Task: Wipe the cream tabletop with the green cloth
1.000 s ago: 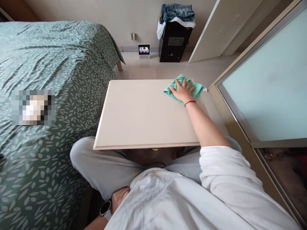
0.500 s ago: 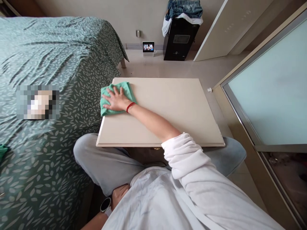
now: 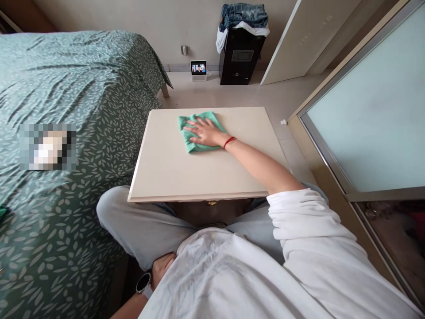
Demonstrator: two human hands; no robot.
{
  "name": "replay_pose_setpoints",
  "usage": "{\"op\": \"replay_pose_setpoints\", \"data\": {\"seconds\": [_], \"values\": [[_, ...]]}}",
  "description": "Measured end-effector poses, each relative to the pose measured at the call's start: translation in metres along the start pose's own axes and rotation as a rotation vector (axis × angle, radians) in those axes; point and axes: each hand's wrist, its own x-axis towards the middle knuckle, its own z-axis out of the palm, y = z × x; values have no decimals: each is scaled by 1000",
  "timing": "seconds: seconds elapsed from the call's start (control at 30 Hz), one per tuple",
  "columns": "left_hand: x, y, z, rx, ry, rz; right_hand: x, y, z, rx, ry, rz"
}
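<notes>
A cream-coloured board or tabletop [image 3: 159, 177] lies across my lap, with a moulded front edge. My right hand [image 3: 206, 133] presses flat on a green microfibre cloth [image 3: 187, 135] near the middle of the far half, its fingers spread. A red string circles that wrist. My left hand [image 3: 162, 267] rests low on my thigh, partly hidden by my white shirt, holding nothing visible. A round black smartwatch [image 3: 144, 285] sits on that wrist.
A bed with a green leaf-patterned cover [image 3: 66, 88] fills the left side. A frosted glass door panel [image 3: 365, 102] stands at the right. Beyond the board are a black cabinet [image 3: 241, 62] topped with clothes and a small screen device [image 3: 198, 70].
My right hand and the cloth have swept rightward from the board's left edge toward its middle. One second ago they were at the far right. My left hand has stayed put.
</notes>
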Motion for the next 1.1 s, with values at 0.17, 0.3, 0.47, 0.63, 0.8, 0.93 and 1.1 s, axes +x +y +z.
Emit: {"op": "replay_pose_setpoints", "data": {"seconds": [0.17,0.3,0.47,0.63,0.8,0.93,1.1], "values": [[-1,-7,0,-71,-78,78,-79,73,-27,-42,113,466],[-1,-6,-1,-87,-76,87,-138,94,-22,-76,227,726],[2,0,-1,-89,-53,93,-177,82,-2,-101,351,969],[3,0,0,-92,-41,114,-163,53,15,-58,360,995],[-1,-7,3,-91,-53,131,-89,4,33,-2,322,697],[-4,-10,5,-84,-69,114,-3,-64,61,82,281,340],[-4,-10,4,-74,-73,86,67,-173,106,26,108,-89]]}}
